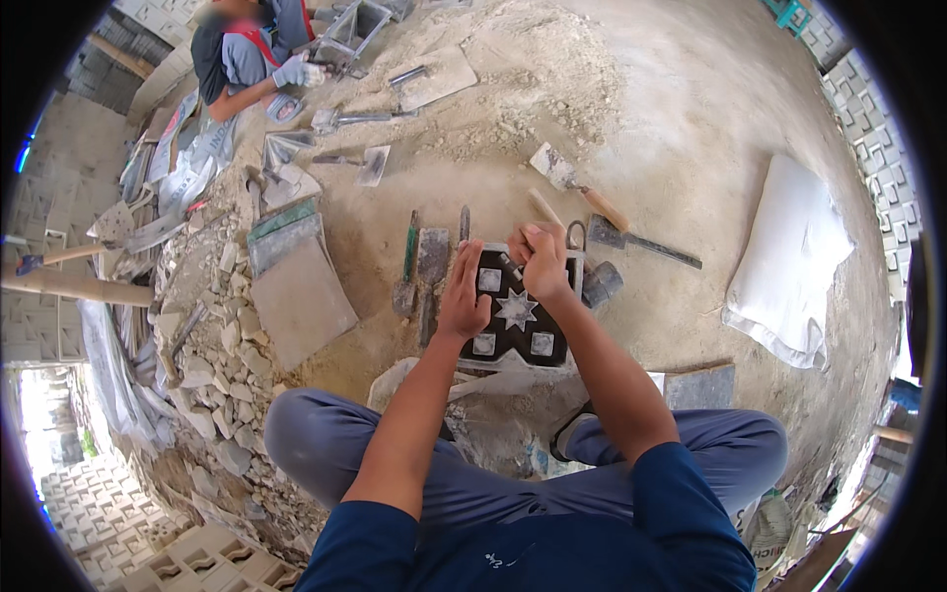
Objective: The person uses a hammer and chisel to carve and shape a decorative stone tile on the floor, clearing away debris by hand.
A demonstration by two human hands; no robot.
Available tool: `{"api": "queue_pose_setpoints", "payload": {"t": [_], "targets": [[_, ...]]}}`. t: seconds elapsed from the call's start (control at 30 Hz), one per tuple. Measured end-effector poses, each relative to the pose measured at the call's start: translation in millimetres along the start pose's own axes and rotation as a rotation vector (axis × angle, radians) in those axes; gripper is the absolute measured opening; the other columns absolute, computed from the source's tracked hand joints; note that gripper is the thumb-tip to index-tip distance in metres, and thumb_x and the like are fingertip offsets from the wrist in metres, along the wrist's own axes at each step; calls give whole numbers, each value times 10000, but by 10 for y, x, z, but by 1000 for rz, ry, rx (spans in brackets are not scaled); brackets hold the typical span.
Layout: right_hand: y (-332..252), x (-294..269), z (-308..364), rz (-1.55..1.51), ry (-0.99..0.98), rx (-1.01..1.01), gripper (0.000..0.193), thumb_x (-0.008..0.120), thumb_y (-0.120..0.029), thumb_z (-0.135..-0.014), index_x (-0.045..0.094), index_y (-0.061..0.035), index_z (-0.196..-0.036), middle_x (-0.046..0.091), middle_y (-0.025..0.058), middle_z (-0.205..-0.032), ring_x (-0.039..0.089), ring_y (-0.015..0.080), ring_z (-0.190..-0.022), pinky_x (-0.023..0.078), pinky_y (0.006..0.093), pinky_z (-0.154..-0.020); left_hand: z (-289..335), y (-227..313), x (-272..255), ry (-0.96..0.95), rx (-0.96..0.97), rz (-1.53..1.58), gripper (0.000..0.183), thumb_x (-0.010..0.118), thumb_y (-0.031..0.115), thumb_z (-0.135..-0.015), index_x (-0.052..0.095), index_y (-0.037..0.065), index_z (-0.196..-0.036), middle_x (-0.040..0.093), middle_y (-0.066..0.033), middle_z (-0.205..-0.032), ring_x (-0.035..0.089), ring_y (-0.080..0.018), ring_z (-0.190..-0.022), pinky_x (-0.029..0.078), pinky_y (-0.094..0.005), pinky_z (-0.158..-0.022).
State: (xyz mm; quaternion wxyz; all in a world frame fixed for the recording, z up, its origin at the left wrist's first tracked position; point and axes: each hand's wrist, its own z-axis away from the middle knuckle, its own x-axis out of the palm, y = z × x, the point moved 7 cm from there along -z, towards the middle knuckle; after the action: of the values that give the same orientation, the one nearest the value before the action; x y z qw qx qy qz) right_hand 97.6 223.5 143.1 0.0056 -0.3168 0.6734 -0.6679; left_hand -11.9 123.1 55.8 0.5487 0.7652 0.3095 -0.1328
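A square mould (549, 322) with a pale metal frame lies between my knees. Its black inside carries a whitish eight-pointed star (516, 310) in the middle and pale squares near the corners. Along the mould's left edge lies my left hand (464, 299), fingers stretched out and pointing away from me. My right hand (541, 259) is closed over the mould's far right part. A short dark metal piece (510, 266) sticks out from its fingers toward the star; its other end is hidden in the hand.
Right of the mould lie a wooden-handled trowel (604, 207) and a dark flat-bladed tool (646, 242). Stacked boards (304, 303) and broken rubble (232, 345) are on the left. A white sack (789, 261) lies at right. Another person (256, 59) crouches at the far left.
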Motion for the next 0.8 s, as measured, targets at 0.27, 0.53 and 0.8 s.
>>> {"api": "queue_pose_setpoints", "payload": {"t": [0.27,0.53,0.8], "targets": [[69,-63,41,90,70,-69,433,380,-236,-981,308,-83,-583,329,6,-536,286,122,-492,215,324,-477,-3,7,43,7,24,-2,891,473,-11,-705,308,5,-1581,366,-201,-1603,267,-421,-1528,253,-471,-1258],[80,81,43,145,66,-60,422,400,-180,-999,334,-58,-601,323,-17,-565,291,91,-532,236,319,-491,-16,-9,35,-16,-6,13,898,472,-15,-703,306,20,-1586,374,-206,-1595,271,-426,-1524,240,-471,-1263],[25,172,-130,150,-104,3,418,419,-208,-1026,383,-58,-637,317,-36,-589,294,88,-550,258,308,-510,-2,-57,-1,14,12,-8,876,461,-14,-714,310,-5,-1576,364,-207,-1605,266,-425,-1527,233,-471,-1265]]}}
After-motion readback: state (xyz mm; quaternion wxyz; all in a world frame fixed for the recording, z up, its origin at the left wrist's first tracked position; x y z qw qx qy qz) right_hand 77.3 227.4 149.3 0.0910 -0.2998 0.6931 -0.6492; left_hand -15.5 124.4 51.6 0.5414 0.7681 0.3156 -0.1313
